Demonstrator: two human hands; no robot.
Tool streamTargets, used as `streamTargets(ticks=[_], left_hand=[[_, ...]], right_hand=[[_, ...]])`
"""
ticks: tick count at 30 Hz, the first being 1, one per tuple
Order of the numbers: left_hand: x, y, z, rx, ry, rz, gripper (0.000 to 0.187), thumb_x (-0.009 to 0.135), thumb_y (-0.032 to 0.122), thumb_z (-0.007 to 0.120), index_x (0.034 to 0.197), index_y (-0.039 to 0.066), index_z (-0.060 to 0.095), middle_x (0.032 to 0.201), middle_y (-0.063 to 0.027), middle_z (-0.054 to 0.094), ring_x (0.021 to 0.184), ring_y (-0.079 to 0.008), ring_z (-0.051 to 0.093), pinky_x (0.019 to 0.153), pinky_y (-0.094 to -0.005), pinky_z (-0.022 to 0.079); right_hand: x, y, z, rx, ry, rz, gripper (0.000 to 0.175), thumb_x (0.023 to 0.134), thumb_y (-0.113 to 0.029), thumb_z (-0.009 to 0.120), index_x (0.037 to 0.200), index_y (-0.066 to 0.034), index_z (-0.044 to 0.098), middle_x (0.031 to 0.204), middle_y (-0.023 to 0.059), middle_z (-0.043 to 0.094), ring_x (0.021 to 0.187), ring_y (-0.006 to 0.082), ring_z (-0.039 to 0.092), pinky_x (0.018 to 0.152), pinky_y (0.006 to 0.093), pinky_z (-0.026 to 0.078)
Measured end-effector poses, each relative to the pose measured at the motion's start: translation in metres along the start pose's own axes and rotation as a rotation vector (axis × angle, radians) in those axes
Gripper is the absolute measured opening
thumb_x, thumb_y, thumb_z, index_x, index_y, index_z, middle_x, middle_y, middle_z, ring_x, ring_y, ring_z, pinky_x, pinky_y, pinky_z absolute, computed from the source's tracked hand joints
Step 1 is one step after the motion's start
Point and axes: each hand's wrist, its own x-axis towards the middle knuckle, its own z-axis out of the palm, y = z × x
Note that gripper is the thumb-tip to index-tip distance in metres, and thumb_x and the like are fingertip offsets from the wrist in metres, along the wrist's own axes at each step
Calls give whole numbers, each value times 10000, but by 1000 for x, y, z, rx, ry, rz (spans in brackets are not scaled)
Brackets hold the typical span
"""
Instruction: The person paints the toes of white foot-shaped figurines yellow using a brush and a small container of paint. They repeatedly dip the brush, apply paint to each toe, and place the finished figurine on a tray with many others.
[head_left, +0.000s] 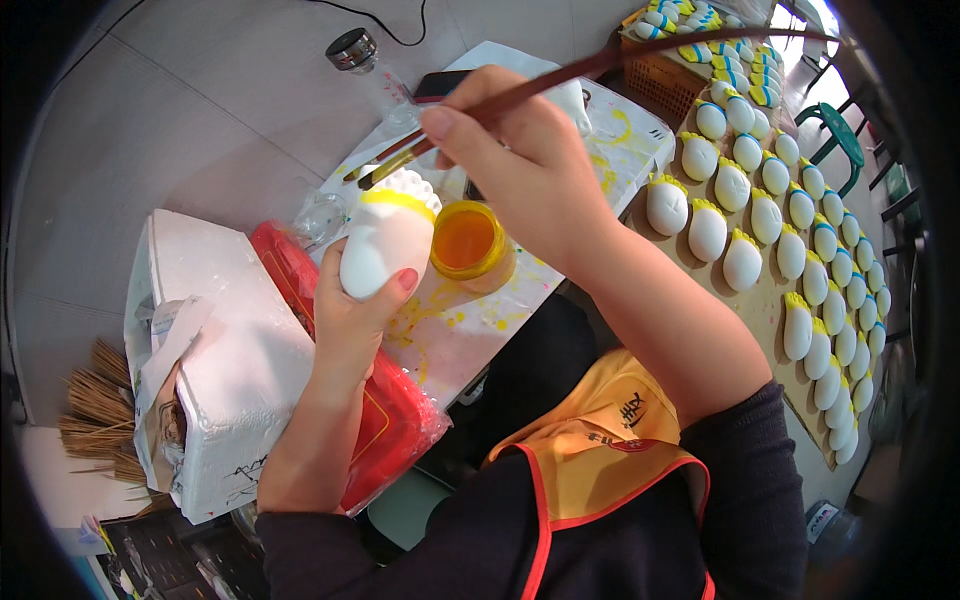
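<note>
My left hand (349, 319) grips a white egg-shaped figure (382, 244), its thumb lying across the lower side. A scalloped white frill tops the figure, with a bright yellow band just beneath. Two paintbrushes (555, 79) are pinched in my right hand (525, 161), their tips slanting down to the left. The nearer tip is dark and sits at the frill's left side; whether it touches is unclear. Beside the figure stands an open jar (472, 244) of yellow-orange liquid, its rim coated in yellow paint. A paint-spotted sheet (450, 345) covers the small table under both hands.
Rows of white figures (742, 262) with yellow frills, some blue-banded, fill the board (750, 315) at right. A glass bottle (390, 90) and a phone (442, 84) are at the far edge. Left lie a red plastic-wrapped package (382, 427) and a white foam box (232, 352).
</note>
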Motion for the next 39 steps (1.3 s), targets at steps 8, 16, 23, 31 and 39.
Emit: streamTargets(ticks=[8,16,23,31,39], left_hand=[[-2,3,-1,232,-21,133,571,685,128,746,1144,-18,439,1037,-100,544,928,-145,540,801,-274,457],[1,1,-1,468,-16,230,544,653,143,748,1099,-15,480,1020,-112,554,912,-168,549,777,-291,459],[1,1,3,332,-24,120,575,651,156,755,1116,-13,461,1016,-108,558,903,-156,552,769,-279,463],[-1,2,5,150,-23,-49,613,683,186,760,1166,-4,434,1017,-95,554,887,-147,554,756,-254,461],[3,-3,2,-80,-36,-178,593,770,359,660,1169,-30,455,981,-103,579,767,-173,595,664,-249,484]], right_hand=[[-1,4,12,-206,-52,-212,164,805,-152,604,785,-5,535,633,115,548,572,242,540,539,322,422],[-16,17,-4,-252,-3,-252,156,800,-135,623,786,-3,540,653,102,560,614,235,579,562,312,451],[-31,30,-17,-171,46,-209,142,808,-110,610,780,15,550,659,105,564,591,216,564,541,294,434],[-44,43,-23,-58,83,-61,160,835,-136,592,783,5,536,676,91,582,634,173,570,579,282,432],[-61,61,-28,0,148,33,175,851,-152,583,797,-1,513,707,82,595,669,154,564,611,270,426]])
